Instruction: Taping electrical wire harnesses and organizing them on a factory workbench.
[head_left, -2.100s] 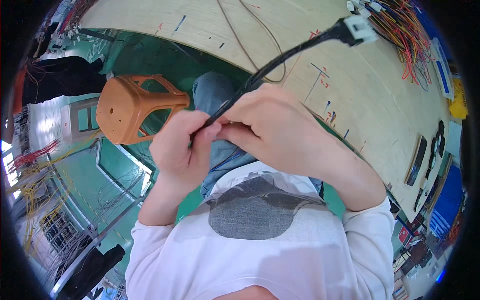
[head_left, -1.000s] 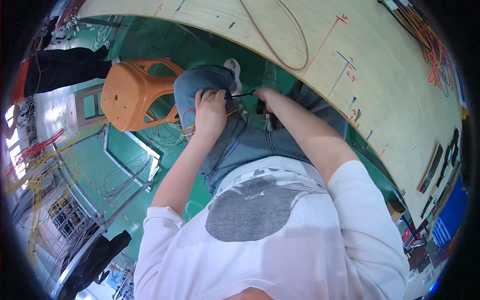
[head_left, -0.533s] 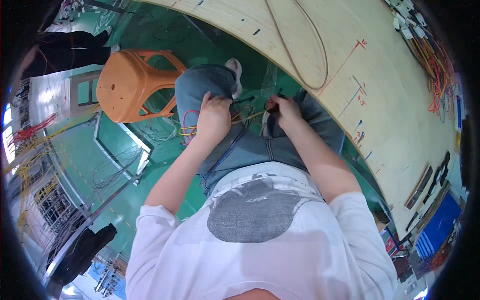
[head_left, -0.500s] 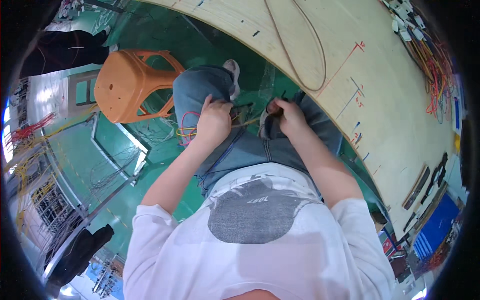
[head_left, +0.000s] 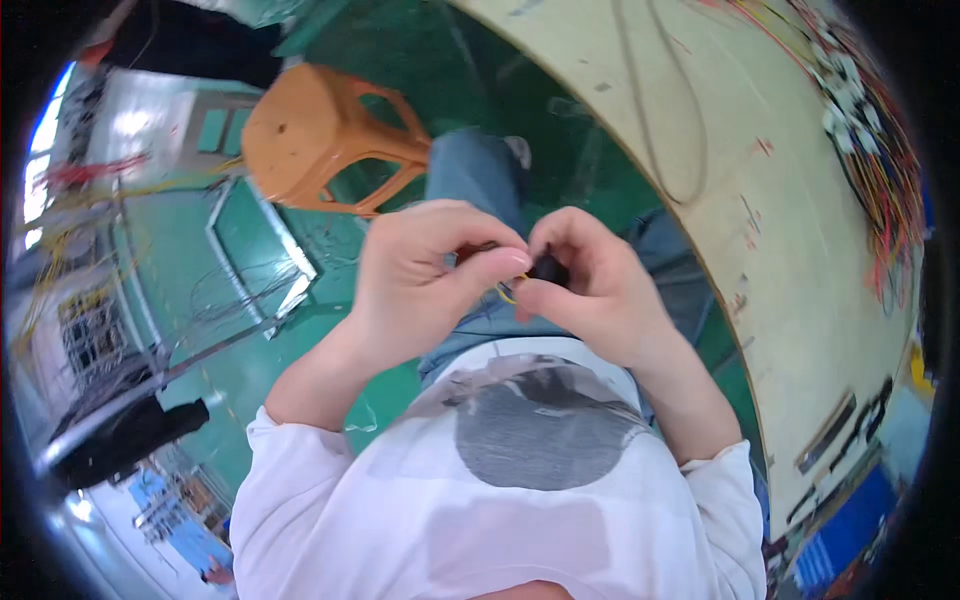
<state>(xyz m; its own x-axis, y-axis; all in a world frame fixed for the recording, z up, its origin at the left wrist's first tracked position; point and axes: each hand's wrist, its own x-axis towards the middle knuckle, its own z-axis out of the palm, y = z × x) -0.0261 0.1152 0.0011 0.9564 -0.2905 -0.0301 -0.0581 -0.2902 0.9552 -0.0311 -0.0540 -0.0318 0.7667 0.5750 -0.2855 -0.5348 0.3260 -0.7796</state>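
Pinching together in front of the chest, the left hand (head_left: 425, 270) and the right hand (head_left: 590, 285) are meeting fingertip to fingertip over the lap. The right hand is closing its fingers around a small black part (head_left: 548, 268), only a corner of which is showing between thumb and forefinger. The left hand is curling shut, its thumb pressing toward that part, and a thin yellow wire (head_left: 505, 293) is peeking out just below where the two hands are touching; whether the left hand is gripping the wire is hidden. Behind the hands, an orange plastic stool (head_left: 310, 135) is standing on the green floor (head_left: 250, 330). To the right, the pale wooden counter (head_left: 760, 220) is carrying a looped cable (head_left: 665, 130) and, along its far edge, a bundle of coloured wires (head_left: 870, 130).
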